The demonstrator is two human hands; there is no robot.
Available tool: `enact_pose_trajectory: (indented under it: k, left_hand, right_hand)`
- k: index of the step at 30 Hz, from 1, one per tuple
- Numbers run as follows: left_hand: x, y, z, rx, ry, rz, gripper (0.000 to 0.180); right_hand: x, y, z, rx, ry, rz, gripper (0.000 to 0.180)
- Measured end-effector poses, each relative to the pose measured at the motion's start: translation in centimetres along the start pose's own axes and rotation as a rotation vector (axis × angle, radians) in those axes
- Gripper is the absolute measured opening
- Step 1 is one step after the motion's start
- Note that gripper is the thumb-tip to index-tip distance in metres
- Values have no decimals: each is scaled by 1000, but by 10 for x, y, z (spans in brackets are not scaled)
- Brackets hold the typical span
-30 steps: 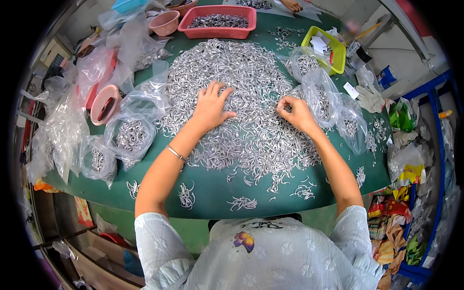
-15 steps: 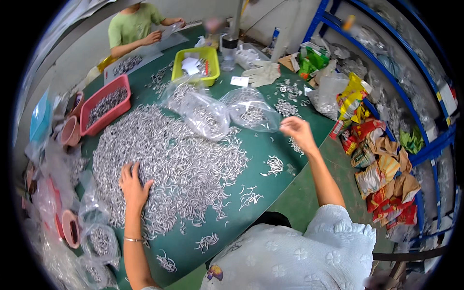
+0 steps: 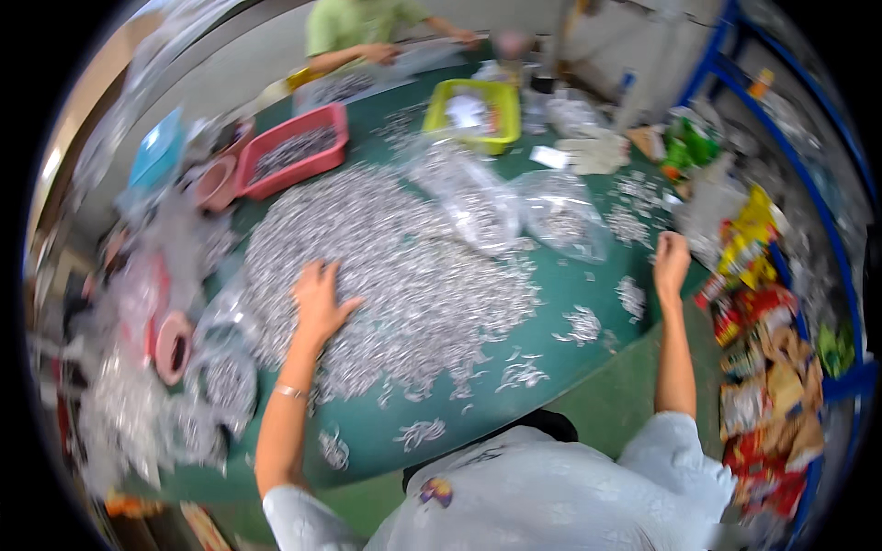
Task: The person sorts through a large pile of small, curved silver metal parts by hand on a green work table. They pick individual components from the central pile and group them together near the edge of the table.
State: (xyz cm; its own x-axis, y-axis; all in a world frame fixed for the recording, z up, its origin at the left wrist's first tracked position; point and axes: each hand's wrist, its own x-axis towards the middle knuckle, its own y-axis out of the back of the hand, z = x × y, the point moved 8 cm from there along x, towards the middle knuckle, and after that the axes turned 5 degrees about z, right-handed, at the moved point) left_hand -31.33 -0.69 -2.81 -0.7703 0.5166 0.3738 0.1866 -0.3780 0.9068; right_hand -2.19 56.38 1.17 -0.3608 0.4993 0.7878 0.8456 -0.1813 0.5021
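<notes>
A wide heap of small silvery metal pieces (image 3: 386, 266) covers the middle of a green table (image 3: 588, 367). My left hand (image 3: 320, 298) lies flat and spread on the heap's left side, a thin bracelet on its wrist. My right hand (image 3: 671, 259) reaches out to the table's right edge with fingers curled; the blur hides whether it holds anything. Clear plastic bags (image 3: 514, 207) holding more of the pieces lie between the heap and my right hand.
A pink tray (image 3: 292, 158) and a yellow-green tray (image 3: 470, 115) stand at the far side, where another person in a green top (image 3: 358, 32) works. Filled clear bags (image 3: 156, 367) crowd the left edge. Colourful packets (image 3: 763, 367) and a blue rack (image 3: 808, 184) are on the right.
My view has swung and is now blurred. My right hand moved from the heap out to the table's right edge. My left hand stays flat on the heap.
</notes>
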Motion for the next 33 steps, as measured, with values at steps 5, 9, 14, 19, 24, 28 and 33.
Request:
enact_pose_trajectory:
  k: [5, 9, 14, 19, 24, 28, 33]
  left_hand:
    - [-10, -4, 13, 62, -68, -15, 86]
    - [-6, 3, 24, 45, -110, -33, 86]
    - [-8, 0, 22, 41, -173, -54, 82]
    - [-12, -2, 16, 7, -150, -77, 81]
    - [7, 1, 14, 73, -152, -102, 97]
    - [15, -6, 14, 67, -126, -179, 100]
    - [14, -6, 12, 3, -89, -181, 98]
  right_hand:
    - [-37, -16, -263, 739, 204, -512, 17]
    - [-103, -91, -377, 783, 611, -930, 64]
    - [-145, -157, -399, 575, 702, -980, 80]
    - [-154, -149, -387, 597, 695, -985, 75]
    - [-153, -132, -391, 614, 661, -964, 74]
    - [-159, -135, -393, 527, 685, -901, 72]
    - [-160, -116, -391, 640, 616, -860, 42]
